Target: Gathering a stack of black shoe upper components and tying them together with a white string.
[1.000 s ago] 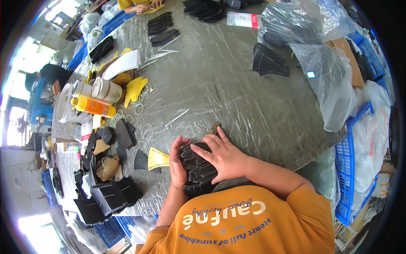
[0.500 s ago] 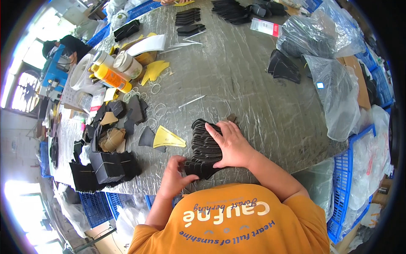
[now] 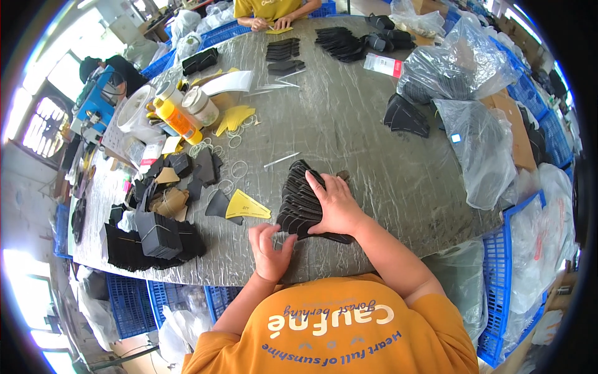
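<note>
A stack of black cut pieces with curved edges lies fanned on the table in front of me. My right hand is spread over its right side, gripping it, with the thumb near the close end and the fingers toward the far end. Just off the stack's near left corner is my left hand, its fingers bent and the thumb apart, with nothing visible between them. To the left lies a yellow fan-shaped template, partly over a dark grey piece.
Banded black stacks stand at the left edge of the table. Behind them are a yellow bottle, a jar and loose rubber bands. A white stick lies ahead. Plastic bags cover the right side. Across the table another person's hands hold something yellow.
The view has shifted, showing more of the person opposite. My left hand has come away from the nearest black piece. The stack now leans and fans more to the right under my right hand.
</note>
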Tool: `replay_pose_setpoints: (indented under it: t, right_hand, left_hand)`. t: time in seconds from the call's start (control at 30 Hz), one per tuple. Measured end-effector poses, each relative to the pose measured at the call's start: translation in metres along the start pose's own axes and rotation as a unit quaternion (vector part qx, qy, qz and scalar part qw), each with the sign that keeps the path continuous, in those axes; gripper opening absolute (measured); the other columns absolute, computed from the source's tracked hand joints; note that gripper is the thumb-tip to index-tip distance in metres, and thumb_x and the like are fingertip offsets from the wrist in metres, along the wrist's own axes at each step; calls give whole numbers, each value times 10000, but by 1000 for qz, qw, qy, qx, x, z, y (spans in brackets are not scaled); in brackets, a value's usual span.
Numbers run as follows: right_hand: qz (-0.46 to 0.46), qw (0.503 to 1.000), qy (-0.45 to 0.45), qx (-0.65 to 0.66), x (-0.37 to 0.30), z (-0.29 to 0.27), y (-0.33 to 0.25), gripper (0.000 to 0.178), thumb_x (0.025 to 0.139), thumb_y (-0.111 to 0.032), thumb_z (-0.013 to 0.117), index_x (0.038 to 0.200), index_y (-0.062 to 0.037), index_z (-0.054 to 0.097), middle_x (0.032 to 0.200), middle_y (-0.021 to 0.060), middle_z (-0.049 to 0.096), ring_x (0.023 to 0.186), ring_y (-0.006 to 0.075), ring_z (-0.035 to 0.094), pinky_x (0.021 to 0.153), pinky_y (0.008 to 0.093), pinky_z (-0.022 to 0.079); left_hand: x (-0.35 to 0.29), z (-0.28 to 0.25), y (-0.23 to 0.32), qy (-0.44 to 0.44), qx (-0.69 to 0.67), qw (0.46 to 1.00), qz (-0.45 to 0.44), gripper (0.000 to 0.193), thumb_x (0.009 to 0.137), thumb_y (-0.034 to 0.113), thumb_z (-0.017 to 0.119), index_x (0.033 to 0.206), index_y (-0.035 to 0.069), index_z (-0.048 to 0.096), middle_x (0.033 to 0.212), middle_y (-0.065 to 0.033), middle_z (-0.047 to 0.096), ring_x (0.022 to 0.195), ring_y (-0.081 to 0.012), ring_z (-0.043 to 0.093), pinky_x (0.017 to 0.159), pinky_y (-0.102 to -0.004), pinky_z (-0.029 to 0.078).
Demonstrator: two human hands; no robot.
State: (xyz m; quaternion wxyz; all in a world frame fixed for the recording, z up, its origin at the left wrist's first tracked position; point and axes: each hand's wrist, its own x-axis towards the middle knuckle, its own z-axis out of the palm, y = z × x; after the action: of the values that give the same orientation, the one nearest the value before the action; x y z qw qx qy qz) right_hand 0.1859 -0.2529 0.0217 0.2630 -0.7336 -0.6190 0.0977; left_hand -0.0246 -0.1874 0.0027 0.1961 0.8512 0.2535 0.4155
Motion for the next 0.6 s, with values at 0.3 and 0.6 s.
replay_pose_setpoints:
  t: [0.3,0.6]
  right_hand:
    - [-45,999,18,3,-3,4,11,1314,495,-697,770,1521,-156,154,1373,283,350,1289,462,339,1115,557,211]
    - [-66,997,19,42,0,4,11,1275,540,-671,780,1525,-164,148,1367,278,356,1281,465,344,1108,545,222]
  left_hand:
    - [9,21,-1,-103,15,994,-23,306,600,78,809,805,62,583,798,-83,565,771,-320,558,686,-414,470]
    - [1,-14,-25,-200,-277,909,-241,215,746,-26,695,752,26,486,941,-120,658,901,-214,620,804,-324,472]
